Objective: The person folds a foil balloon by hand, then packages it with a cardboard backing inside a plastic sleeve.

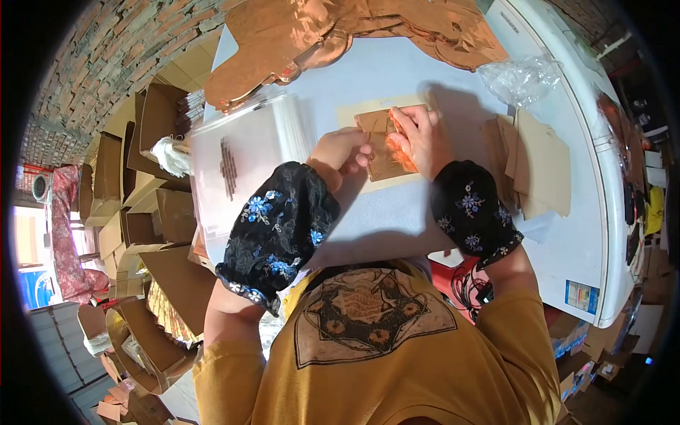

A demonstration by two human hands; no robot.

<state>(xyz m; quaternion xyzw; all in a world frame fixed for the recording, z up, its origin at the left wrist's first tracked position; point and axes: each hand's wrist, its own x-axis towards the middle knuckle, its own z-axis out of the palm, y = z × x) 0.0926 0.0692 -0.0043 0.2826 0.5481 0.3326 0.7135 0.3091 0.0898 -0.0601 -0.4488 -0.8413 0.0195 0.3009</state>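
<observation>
A small square copper-coloured sheet (383, 167) lies on a larger cream card (348, 113) on the light work surface. My left hand (341, 151) is closed at the sheet's left edge, with thumb and fingers pinched together there. My right hand (425, 140) reaches over the sheet's right side, its fingers curled down around a crumpled, shiny orange piece (405, 154). Its exact kind cannot be made out, and my fingers partly cover it. Both of my forearms wear black sleeve covers with blue flowers.
Large copper-coloured foil sheets (397, 18) lie across the far side. Clear plastic sleeves (244, 166) are stacked at left. To the right are cream cards (542, 166) and crumpled clear plastic (520, 76). Cardboard boxes (166, 212) crowd the floor at left.
</observation>
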